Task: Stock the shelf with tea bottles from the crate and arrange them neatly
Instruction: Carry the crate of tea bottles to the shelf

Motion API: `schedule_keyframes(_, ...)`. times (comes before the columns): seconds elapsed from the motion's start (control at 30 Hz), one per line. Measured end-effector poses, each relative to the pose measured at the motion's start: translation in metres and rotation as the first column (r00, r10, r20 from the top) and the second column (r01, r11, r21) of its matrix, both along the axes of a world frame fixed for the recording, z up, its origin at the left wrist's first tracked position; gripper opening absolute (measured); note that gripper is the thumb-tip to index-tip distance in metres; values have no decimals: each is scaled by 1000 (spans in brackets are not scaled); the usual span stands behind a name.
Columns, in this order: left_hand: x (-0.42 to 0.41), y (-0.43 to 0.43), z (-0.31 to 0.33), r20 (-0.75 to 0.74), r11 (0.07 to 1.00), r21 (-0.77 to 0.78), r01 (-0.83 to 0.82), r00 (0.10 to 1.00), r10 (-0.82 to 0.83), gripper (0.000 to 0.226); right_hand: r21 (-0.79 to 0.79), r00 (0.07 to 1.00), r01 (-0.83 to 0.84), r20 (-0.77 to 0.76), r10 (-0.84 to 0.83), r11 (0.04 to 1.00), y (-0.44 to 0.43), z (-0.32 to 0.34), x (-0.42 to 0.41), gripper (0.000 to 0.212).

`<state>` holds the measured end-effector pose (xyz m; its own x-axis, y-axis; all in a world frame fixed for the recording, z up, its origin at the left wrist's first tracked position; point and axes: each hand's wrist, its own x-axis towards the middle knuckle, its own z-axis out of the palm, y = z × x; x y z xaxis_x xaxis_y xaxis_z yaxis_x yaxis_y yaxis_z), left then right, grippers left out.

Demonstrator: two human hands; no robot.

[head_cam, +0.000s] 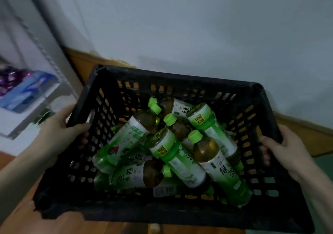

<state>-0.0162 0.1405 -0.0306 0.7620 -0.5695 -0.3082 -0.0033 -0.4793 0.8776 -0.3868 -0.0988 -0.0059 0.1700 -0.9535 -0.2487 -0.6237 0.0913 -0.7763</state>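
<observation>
1. Between the two hands hangs a black lattice crate (180,80), which appears lifted and slightly tilted, with its far rim near a pale wall (198,26).
2. The left hand (61,124) grips the crate's left wall, thumb hooked over the rim and fingers curled round the outside. The right hand (286,147) grips the right wall in the same way, so neither hand is free.
3. The tea bottles (180,158), with green caps and green-and-white labels, lie in a loose heap on the crate's bottom. They cross one another with caps pointing in different directions, and none stands upright.
4. A white shelf (23,125), badly blurred, sits to the left just beyond the left hand, with blue and purple packets (27,89) on it.
5. Stocking looks not yet begun, and the step in hand seems to be bringing the crate to the shelf. Hold it level so the heap does not slide to one side.
6. Set the crate down close beside the shelf, both sides landing together, before freeing either hand.
7. Lift the topmost bottles first, gripping each by its body, because the ones underneath are pinned.
</observation>
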Motion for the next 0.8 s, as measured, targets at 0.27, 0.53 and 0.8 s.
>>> schedule_keyframes(0.27,-71,176,18,-21,947,18,-322,946,322,41,8,931,-357,-78,356,934,70,34,42,20)
schedule_keyframes(0.53,-118,371,2,-59,756,103,-646,755,653,51,236,708,-651,-155,689,721,194,14,144,21)
schedule_keyframes(0.8,-113,576,-31,-92,503,144,-852,495,864,49,294,443,-827,-185,877,480,380,-25,262,22)
